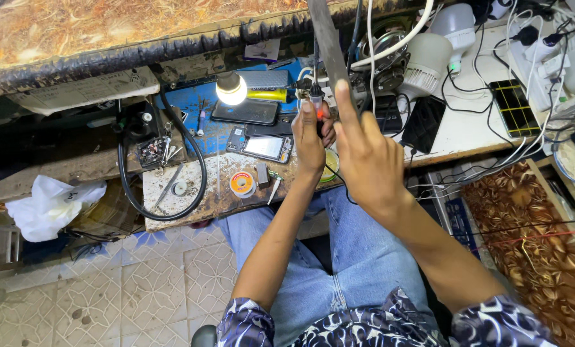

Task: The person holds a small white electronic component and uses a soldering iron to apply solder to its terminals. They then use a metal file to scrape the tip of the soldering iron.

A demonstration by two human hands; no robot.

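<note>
Hands: left (312, 138) grips red-handled soldering iron (317, 103); right (364, 154) holds grey file (329, 42).

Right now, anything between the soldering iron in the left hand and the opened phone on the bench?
Nothing visible. The left hand holds the soldering iron just right of the opened phone. The right hand, gripping a flat metal strip, sits farther right.

Cluttered workbench (210, 199): phones (245, 111), solder spool (242, 184)

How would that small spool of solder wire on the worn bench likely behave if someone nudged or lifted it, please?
The solder spool lies flat on its flange, so a nudge would probably slide it rather than roll it. Being wound metal, it is likely heavy for its size. It sits near the bench front, so a hard push could drop it.
</note>
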